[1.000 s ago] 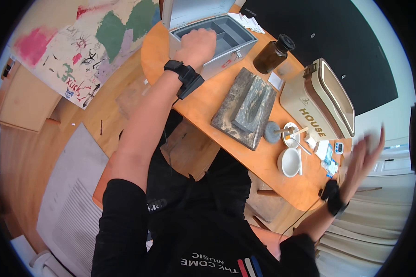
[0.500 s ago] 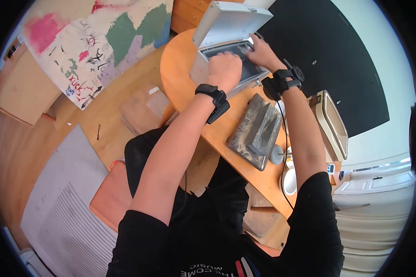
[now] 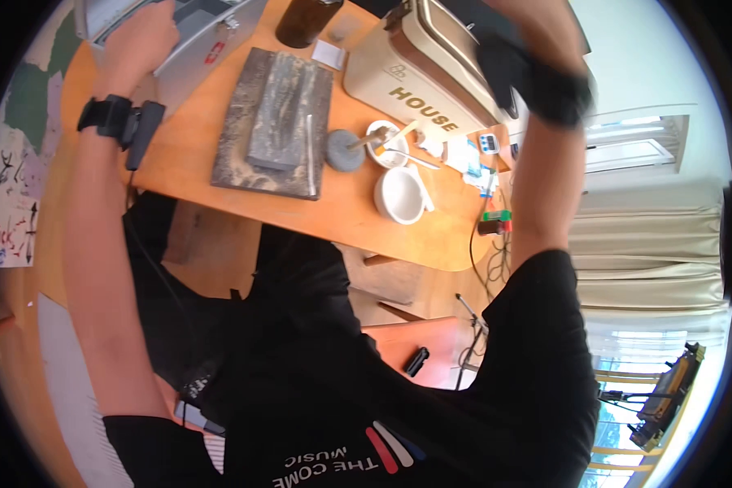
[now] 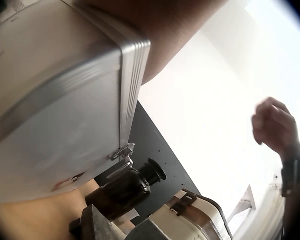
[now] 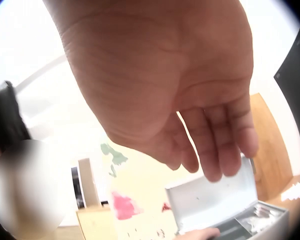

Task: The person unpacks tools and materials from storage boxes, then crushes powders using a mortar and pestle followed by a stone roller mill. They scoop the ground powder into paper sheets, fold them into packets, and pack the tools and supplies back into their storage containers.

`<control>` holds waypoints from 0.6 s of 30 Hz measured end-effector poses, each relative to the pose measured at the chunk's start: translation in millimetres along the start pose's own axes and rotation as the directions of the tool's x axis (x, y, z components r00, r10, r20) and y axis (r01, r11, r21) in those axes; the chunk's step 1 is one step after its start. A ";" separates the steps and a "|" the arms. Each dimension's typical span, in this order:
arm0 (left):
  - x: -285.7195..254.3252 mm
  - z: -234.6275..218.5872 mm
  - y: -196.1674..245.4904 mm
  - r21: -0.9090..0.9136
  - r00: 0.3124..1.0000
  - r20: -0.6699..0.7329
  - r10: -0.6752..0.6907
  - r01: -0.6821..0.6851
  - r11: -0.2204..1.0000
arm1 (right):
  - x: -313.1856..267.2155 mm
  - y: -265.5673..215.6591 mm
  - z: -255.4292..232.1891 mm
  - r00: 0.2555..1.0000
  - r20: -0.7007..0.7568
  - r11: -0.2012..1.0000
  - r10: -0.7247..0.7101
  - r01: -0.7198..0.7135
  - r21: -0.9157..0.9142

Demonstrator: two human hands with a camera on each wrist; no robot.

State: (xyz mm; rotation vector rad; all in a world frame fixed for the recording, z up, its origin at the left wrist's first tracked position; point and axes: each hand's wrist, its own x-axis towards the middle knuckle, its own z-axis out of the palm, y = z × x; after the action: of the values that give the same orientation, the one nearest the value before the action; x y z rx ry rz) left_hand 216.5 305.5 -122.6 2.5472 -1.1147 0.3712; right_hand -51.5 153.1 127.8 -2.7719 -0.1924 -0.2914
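My left hand (image 3: 141, 41) is at the open silver case (image 3: 189, 71), over its near side; its fingertips are hidden. In the left wrist view the case's metal side (image 4: 85, 120) fills the left, and the fingers do not show. My right hand (image 3: 537, 28), blurred, is raised beyond the cream box (image 3: 407, 77), away from the case. Across the right wrist view, the right palm (image 5: 165, 75) has loosely bent fingers and nothing in it; below are the case's raised lid (image 5: 215, 195) and part of the left hand (image 5: 200, 234).
A dark stone slab (image 3: 240, 154) bears a grey block (image 3: 281, 122). To its right are a round grey stone (image 3: 344, 151), a white bowl (image 3: 400, 197) and a small dish with brushes. A brown jar (image 3: 305, 20) stands behind. The table's near edge curves below.
The right hand, at the case half a second ago, has moved away to the right and up. The left hand stays at the case. The head view has swung to the right.
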 end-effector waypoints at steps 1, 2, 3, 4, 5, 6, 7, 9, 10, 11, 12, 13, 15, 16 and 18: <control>2.2 4.7 1.4 0.002 1.000 -0.020 0.024 -0.024 1.000 | -42.2 -12.9 -33.1 0.990 0.118 0.997 0.075 -0.079 0.022; 1.0 8.0 3.9 -0.014 1.000 -0.019 0.020 -0.020 1.000 | -84.3 1.9 -44.7 0.968 -0.155 0.975 0.197 -0.211 -0.076; -0.2 7.0 3.7 -0.005 0.999 -0.034 0.021 -0.021 1.000 | -116.3 -15.9 -53.9 0.949 -0.092 0.953 0.303 -0.304 0.003; -1.6 4.1 2.6 0.015 0.999 -0.050 0.021 -0.020 1.000 | -153.5 4.3 -65.7 0.968 0.014 0.945 0.249 -0.246 0.217; -2.3 0.9 3.8 0.028 0.998 -0.052 0.025 -0.024 0.999 | -187.7 32.8 -69.3 0.950 0.136 0.853 0.283 -0.314 0.417; -2.6 -2.5 6.3 0.032 1.000 -0.022 0.018 -0.017 0.999 | -213.3 51.1 -66.7 0.871 0.215 0.786 0.441 -0.491 0.376; -1.0 -6.6 9.3 0.036 1.000 0.003 0.014 -0.014 0.999 | -232.0 69.6 -50.6 0.786 0.232 0.679 0.574 -0.615 0.401; -3.6 -12.0 14.0 0.022 1.000 -0.007 0.020 -0.019 1.000 | -272.9 134.3 -1.2 0.646 0.219 0.575 0.732 -0.757 0.311; -4.8 -13.9 15.0 -0.007 1.000 -0.016 0.009 -0.009 1.000 | -281.6 149.0 27.4 0.569 0.129 0.559 0.812 -0.822 0.108; -5.0 -17.2 16.5 0.013 1.000 -0.022 0.014 -0.013 1.000 | -294.2 172.7 52.8 0.528 0.046 0.530 0.848 -0.847 -0.050; -6.3 -19.9 19.8 0.015 1.000 -0.012 0.004 -0.004 1.000 | -319.1 211.9 84.1 0.748 -0.121 0.726 0.652 -0.662 -0.186; -7.4 -20.0 21.0 0.018 1.000 -0.003 -0.006 0.006 1.000 | -318.5 211.2 97.0 0.725 -0.137 0.705 0.676 -0.689 -0.169; 4.3 1.2 1.6 0.004 0.998 -0.038 0.052 -0.052 0.999 | -316.9 211.3 120.9 0.723 -0.174 0.698 0.669 -0.691 -0.188; 2.2 2.5 2.3 -0.036 0.998 -0.045 0.040 -0.042 0.998 | -318.4 217.7 128.5 0.754 -0.195 0.719 0.628 -0.657 -0.227; -4.9 -10.4 14.1 -0.063 0.997 -0.073 -0.015 0.011 0.998 | -314.1 218.1 134.3 0.761 -0.199 0.703 0.617 -0.647 -0.293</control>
State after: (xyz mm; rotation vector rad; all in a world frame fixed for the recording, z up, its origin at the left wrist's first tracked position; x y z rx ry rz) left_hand 201.7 303.9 -112.1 2.4653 -1.0659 0.4163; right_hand -295.6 -33.2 -136.8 -2.9352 0.9207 -0.2753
